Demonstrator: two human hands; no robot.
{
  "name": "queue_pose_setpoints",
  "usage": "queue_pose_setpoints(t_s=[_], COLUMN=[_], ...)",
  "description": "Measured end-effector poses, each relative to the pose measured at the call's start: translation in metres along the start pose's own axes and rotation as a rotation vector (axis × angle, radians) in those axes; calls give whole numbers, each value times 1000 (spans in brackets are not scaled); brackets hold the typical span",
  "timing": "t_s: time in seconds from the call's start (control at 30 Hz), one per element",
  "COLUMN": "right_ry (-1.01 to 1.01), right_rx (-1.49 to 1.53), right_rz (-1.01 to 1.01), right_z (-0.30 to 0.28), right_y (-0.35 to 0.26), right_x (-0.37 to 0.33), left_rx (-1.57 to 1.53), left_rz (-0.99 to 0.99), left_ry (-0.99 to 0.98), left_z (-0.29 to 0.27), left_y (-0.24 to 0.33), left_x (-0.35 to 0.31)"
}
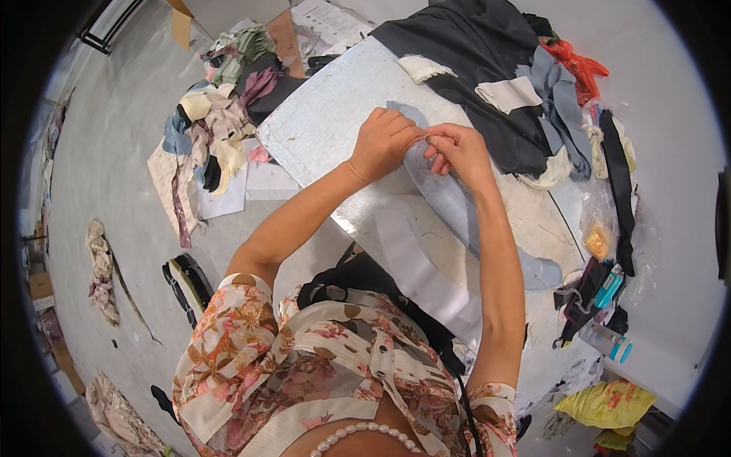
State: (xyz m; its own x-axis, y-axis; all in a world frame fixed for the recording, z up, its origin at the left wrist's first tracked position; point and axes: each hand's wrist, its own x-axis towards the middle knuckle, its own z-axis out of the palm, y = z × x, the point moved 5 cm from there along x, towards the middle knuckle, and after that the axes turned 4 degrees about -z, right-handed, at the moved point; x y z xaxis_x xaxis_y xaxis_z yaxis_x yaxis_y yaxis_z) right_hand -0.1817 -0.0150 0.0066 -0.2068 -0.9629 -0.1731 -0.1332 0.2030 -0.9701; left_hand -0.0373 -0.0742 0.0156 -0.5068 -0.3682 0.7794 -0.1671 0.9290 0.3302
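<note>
A long curved strip of blue-grey fabric (442,194) runs across the worktable, from beyond my hands down to its right front corner. Near the upper end, my left hand (383,143) is closed with its fingers curled, gripping the strip's edge. My right hand (462,154) meets it there, thumb and forefinger pinched on the same edge, the other fingers loosely bent. The fingertips of both hands almost touch; the exact bit between them is too small to make out. Nearer my body, a curved white strip (415,263) hangs partly over the table's front edge.
Black fabric (472,46) covers the far side of the worktable (327,99), with cream pieces (509,94) on it. A heap of mixed scraps (221,129) lies to the left. At right are a red plastic bag (582,72), turquoise-capped containers (609,286) and a yellow bag (609,404).
</note>
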Motion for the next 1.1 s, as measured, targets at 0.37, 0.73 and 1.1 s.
queue_pose_setpoints(t_s=[0.37, 0.73, 1.1], right_ry=[157, 309, 397], right_rx=[-81, -129, -719], right_rz=[-19, 52, -632], right_z=[1, 2, 6], right_y=[-4, 3, -52], right_x=[-4, -4, -65], left_rx=[27, 57, -154], left_rz=[26, 35, -92], left_ry=[-41, -150, -164], left_z=[-5, -24, -38], left_y=[-4, -5, 2], left_x=[-2, -16, 10])
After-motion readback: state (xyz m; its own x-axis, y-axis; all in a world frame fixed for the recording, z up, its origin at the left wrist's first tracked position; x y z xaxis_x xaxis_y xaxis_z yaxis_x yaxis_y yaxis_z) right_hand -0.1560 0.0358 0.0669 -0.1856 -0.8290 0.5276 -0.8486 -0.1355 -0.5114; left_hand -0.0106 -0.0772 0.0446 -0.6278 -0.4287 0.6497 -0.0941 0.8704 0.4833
